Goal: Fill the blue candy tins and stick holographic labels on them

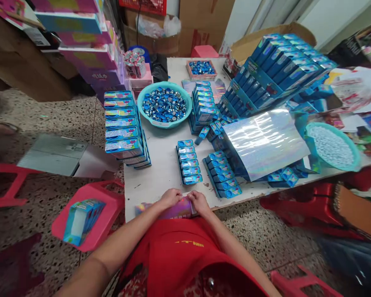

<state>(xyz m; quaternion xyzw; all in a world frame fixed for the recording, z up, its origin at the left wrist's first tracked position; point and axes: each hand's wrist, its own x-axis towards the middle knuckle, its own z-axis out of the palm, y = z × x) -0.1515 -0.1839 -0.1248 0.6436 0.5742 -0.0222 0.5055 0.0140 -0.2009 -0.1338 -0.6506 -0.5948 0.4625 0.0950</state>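
At the table's near edge, my left hand [171,199] and my right hand [199,202] are close together. Both have their fingers closed on a shiny pink-purple holographic sheet [181,207], which lies against the front of my red apron [185,251]. Part of the sheet is hidden under my hands and forearms. Just beyond my fingers stands a row of small blue boxes [190,162] packed side by side. A second row of blue boxes [222,175] is to its right.
A teal basin [139,97] of blue and silver round pieces stands behind, beside stacked blue cartons [123,123]. At right are a silver holographic sheet [266,140], a tall stack of blue boxes [272,74] and a basin of white beads [334,146]. A pink stool [108,202] is at left.
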